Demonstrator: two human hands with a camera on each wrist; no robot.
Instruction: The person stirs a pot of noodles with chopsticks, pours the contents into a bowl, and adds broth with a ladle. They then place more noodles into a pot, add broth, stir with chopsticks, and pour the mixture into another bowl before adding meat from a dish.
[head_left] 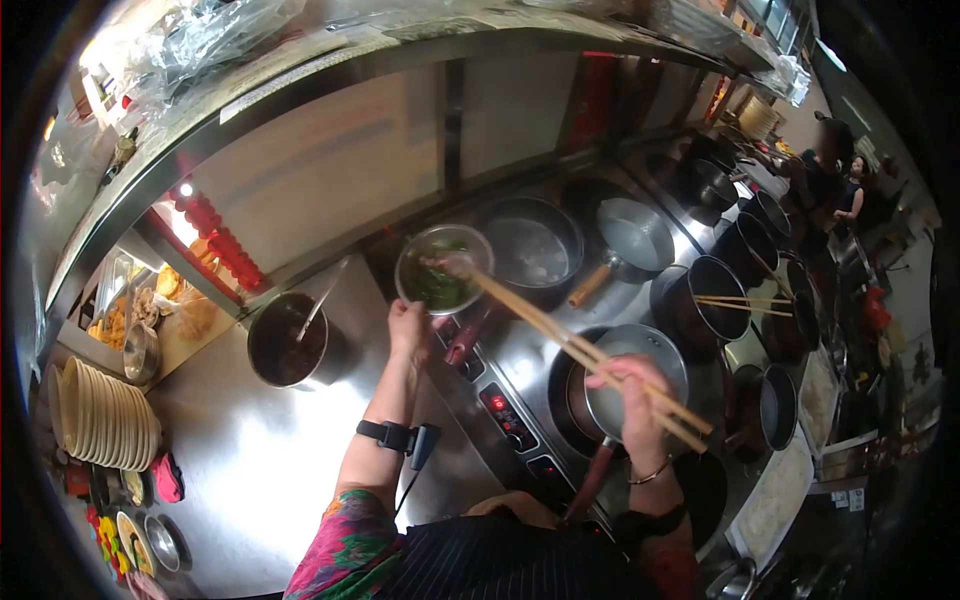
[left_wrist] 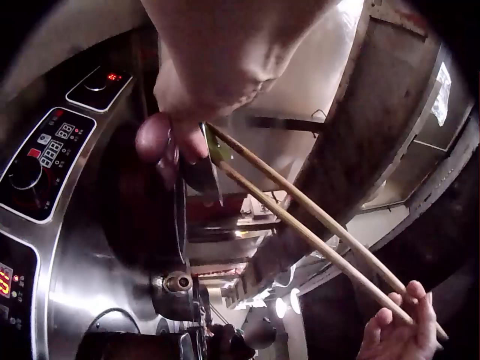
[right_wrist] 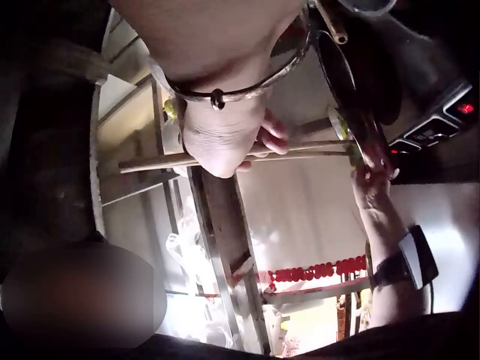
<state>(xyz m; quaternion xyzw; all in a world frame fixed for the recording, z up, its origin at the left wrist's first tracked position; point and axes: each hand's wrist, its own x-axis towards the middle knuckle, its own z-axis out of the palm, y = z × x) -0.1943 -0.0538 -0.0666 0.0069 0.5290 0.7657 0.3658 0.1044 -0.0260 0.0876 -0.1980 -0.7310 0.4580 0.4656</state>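
Note:
A round metal bowl (head_left: 403,262) with green leafy vegetables (head_left: 445,290) inside is tilted above the cooktop in the head view. My left hand (head_left: 408,328) pinches its near rim between thumb and fingers. Long wooden chopsticks (head_left: 545,325) reach into the bowl, their tips at a pinkish piece (head_left: 458,264) lying over the greens. Near their thick ends my right hand (head_left: 638,400) grips the chopsticks, above a light-coloured pan (head_left: 600,415). The left wrist view shows both chopsticks (left_wrist: 292,217) converging on the rim beside the left fingers (left_wrist: 196,142).
Left of the bowl stands a deep pot (head_left: 258,350) of dark contents with a ladle (head_left: 322,300). Behind are a dark pan (head_left: 572,245) holding liquid and a wooden-handled pan (head_left: 635,235). Several more pots line the right. Stacked plates (head_left: 110,415) stand far left. People are at far right.

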